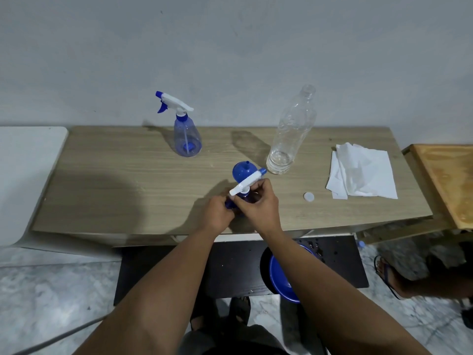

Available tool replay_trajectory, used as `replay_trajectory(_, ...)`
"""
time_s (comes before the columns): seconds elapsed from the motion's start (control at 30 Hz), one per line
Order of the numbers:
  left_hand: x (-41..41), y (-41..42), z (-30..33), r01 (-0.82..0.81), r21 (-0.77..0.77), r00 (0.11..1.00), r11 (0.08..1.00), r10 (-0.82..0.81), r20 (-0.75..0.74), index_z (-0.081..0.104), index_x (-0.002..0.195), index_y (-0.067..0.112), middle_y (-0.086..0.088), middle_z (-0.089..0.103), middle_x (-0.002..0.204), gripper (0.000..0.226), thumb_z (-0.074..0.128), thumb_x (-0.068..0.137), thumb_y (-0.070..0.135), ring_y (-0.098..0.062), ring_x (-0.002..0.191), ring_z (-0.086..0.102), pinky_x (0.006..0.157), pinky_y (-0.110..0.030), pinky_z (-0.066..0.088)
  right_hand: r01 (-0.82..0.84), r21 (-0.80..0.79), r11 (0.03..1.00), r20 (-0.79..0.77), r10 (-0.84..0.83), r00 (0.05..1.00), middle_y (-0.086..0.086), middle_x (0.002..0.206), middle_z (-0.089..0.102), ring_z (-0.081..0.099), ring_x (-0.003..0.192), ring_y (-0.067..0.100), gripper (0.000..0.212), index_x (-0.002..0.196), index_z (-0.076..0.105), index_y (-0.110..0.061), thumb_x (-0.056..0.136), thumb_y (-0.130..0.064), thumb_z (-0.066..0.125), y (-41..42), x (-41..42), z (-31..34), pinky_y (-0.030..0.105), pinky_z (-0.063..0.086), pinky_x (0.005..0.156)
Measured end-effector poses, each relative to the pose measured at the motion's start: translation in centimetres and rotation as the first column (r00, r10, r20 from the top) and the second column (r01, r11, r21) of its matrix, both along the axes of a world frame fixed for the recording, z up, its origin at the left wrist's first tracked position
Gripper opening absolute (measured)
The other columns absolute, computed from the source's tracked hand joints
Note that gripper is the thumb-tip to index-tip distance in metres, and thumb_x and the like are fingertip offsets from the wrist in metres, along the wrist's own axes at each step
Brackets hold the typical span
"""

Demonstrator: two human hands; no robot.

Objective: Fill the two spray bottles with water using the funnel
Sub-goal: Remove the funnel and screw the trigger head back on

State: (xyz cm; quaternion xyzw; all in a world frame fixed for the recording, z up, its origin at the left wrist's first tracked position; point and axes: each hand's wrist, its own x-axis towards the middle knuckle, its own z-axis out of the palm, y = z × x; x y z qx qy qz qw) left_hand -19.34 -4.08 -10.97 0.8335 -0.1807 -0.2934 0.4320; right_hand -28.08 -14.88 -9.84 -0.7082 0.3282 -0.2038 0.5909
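**Both hands on near spray bottle**

Forearms reach in from below. Left hand (217,213) grips near spray bottle (247,197) body; right hand (261,201) fingers curl round its white trigger head (247,181). Blue funnel (242,171) just behind. Second spray bottle (186,135) upright at table (115,175) back. Clear bottle (289,134), white cap (309,196), tissues (363,172) to the right.

Our hands (240,206) are covering most of the near spray bottle (247,197), so we are not seeing its fill level; our right forearm is hiding part of the blue basin (281,280).
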Motion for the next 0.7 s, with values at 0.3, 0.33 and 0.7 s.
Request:
replay_trajectory(0.3,0.0,0.1,-0.1,0.013,0.005,1.000,1.000,-0.013,-0.004,0.074,0.105,0.010,-0.011,0.075,0.089,0.024,0.070,0.082,0.004,-0.030,0.088,0.071,0.078,-0.039,0.054,-0.009,-0.033,0.999,-0.013,0.009,1.000,-0.016,0.094,0.074,0.075,0.089,0.007,0.043,0.098,0.056,-0.034,0.072,-0.031,0.091,0.0,0.1,0.0,0.031,0.062,0.080)
replay_trajectory(0.33,0.0,0.0,0.0,0.016,0.017,1.000,1.000,-0.016,0.005,0.074,0.106,0.009,-0.012,0.075,0.092,0.025,0.066,0.083,0.002,-0.031,0.090,0.070,0.080,-0.040,0.055,-0.034,-0.048,0.998,-0.014,0.033,0.999,-0.018,0.099,0.073,0.075,0.093,0.006,0.046,0.105,0.056,-0.036,0.074,-0.031,0.089,0.2,0.0,0.1,0.027,0.062,0.082)
replay_trajectory(0.7,0.0,0.0,0.3,0.035,-0.008,0.999,0.999,-0.034,0.029,0.072,0.117,0.015,-0.007,0.076,0.100,0.037,0.068,0.082,0.003,-0.026,0.093,0.070,0.084,-0.040,0.054,-0.044,-0.062,0.997,-0.026,0.043,0.999,-0.014,0.097,0.075,0.075,0.093,0.009,0.040,0.110,0.061,-0.030,0.080,-0.029,0.087,0.1,0.1,0.1,0.032,0.062,0.082)
